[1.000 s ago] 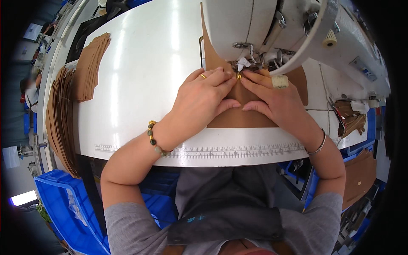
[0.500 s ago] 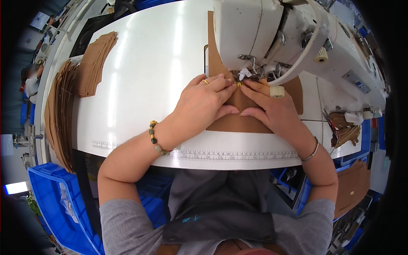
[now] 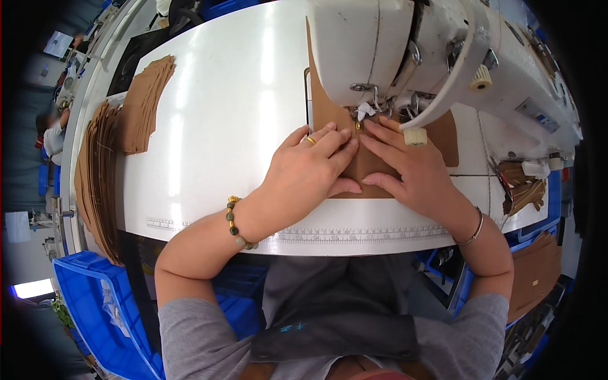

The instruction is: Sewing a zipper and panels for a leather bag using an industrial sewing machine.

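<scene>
A flat brown leather-like sheet [image 3: 324, 104] lies on the white table under the head of a white sewing machine [image 3: 348, 44]. Both hands rest palm-down on the sheet, just in front of the gold-coloured presser foot [image 3: 359, 125]. My left hand [image 3: 309, 166] lies to the left of a line running down the sheet from the foot, its fingers stretched out. On the other side my right hand [image 3: 413, 163] presses with extended fingers, index fingertip close beside the foot. The thumbs point toward each other near the sheet's front edge. My hands cover much of the sheet; the needle tip is not discernible.
Stacks of brown pieces [image 3: 98, 177] stand at the table's left edge. A printed ruler strip [image 3: 316, 235] runs along the front. At right, red-handled scissors [image 3: 505, 180] lie by brown scraps [image 3: 529, 190]. A blue crate [image 3: 95, 304] sits low left; another person [image 3: 54, 136] is far left.
Both hands have slid back slightly toward me over the sheet, the thumbs now nearer its front edge. The sheet has shifted a little away from me under the machine. The whole view has moved slightly.
</scene>
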Motion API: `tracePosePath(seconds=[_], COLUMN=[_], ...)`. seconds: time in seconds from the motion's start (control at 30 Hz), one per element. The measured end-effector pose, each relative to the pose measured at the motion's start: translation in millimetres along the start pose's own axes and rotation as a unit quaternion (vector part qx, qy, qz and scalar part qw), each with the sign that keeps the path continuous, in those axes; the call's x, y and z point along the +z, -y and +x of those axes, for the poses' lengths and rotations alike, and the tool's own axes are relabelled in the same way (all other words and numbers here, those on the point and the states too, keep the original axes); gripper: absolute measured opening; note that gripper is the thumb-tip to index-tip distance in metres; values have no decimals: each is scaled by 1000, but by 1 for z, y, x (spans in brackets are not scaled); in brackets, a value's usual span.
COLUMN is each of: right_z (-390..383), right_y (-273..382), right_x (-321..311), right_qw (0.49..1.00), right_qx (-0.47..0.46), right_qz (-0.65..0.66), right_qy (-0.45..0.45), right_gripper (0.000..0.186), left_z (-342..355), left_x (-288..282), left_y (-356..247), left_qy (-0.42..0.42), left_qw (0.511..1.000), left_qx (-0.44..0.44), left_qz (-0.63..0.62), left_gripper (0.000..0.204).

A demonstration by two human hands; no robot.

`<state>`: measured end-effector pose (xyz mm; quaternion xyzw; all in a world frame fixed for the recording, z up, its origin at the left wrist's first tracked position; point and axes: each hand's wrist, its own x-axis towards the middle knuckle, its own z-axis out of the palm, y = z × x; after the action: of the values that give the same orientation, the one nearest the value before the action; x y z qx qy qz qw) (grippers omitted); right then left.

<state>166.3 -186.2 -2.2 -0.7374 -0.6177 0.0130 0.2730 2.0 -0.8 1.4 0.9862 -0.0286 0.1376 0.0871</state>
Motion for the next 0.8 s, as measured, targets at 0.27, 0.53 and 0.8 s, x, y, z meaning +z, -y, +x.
tracePosePath(seconds=[0.27, 0.53, 0.8], right_z=[2, 7, 7], right_y=[-3, -9, -11], right_x=[7, 11, 12], right_qw=[995, 996, 996], right_qx=[-58, -47, -40], right_qz=[-80, -78, -68], right_qy=[-12, -26, -31], right_gripper=[63, 59, 52], left_z=[5, 13, 14], left_x=[3, 8, 10], left_y=[4, 10, 11], left_qy=[-23, -43, -29], left_qw=[1000, 999, 999], left_qx=[-1, -9, -13], left_qz=[-7, -15, -22], left_gripper=[69, 68, 66])
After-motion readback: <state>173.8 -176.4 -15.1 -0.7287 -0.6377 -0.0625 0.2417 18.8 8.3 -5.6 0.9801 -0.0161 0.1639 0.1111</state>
